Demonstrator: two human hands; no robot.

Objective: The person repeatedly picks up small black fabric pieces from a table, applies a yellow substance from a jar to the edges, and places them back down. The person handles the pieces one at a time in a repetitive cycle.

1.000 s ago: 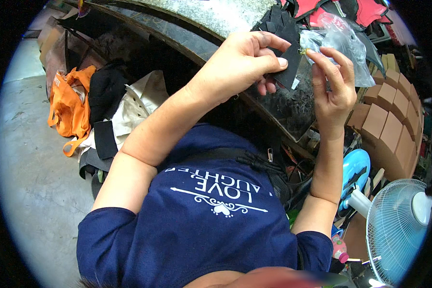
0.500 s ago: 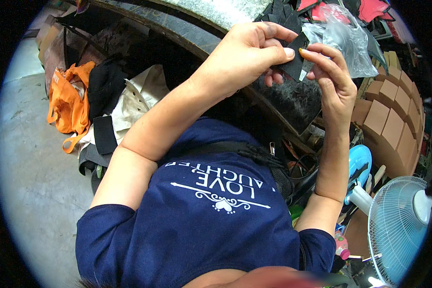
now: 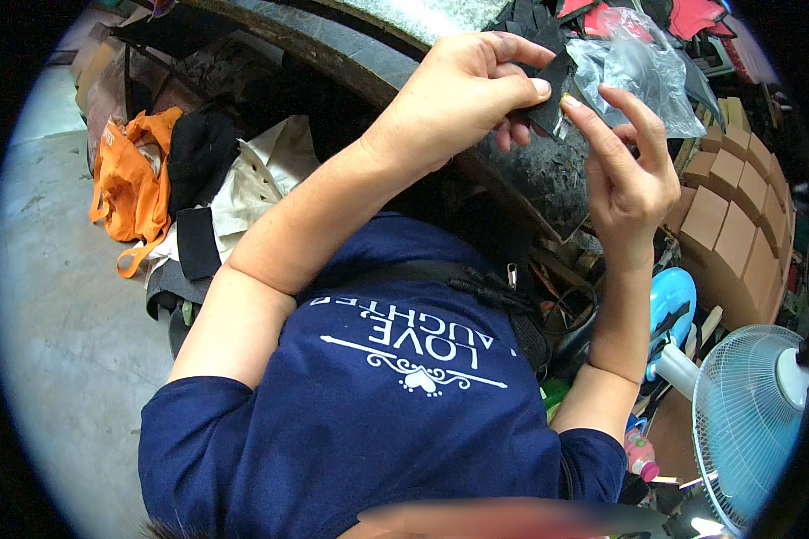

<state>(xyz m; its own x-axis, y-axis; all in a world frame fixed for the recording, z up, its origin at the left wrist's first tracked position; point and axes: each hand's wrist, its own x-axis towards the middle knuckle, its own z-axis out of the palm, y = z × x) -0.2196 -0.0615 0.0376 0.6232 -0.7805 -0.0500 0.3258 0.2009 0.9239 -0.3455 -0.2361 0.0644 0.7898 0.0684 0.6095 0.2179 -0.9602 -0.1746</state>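
Note:
My left hand is closed, pinching a small flat black piece between the thumb and the fingers above the bench's near edge. One yellow-smeared fingertip of my right hand is at the right edge of that piece. Its other fingers are apart, and nothing is held in them. Behind the piece lies a heap of black flat pieces. A clear plastic bag lies just beyond my right hand.
The dark bench runs across the top. Stacked brown blocks and a blue-white fan are on the right. An orange bag and pale cloth are on the left. Pink-red pieces lie at the far right.
My right hand has shifted slightly right and down, and its fingers have spread further apart. My left hand keeps its pinch on the black piece.

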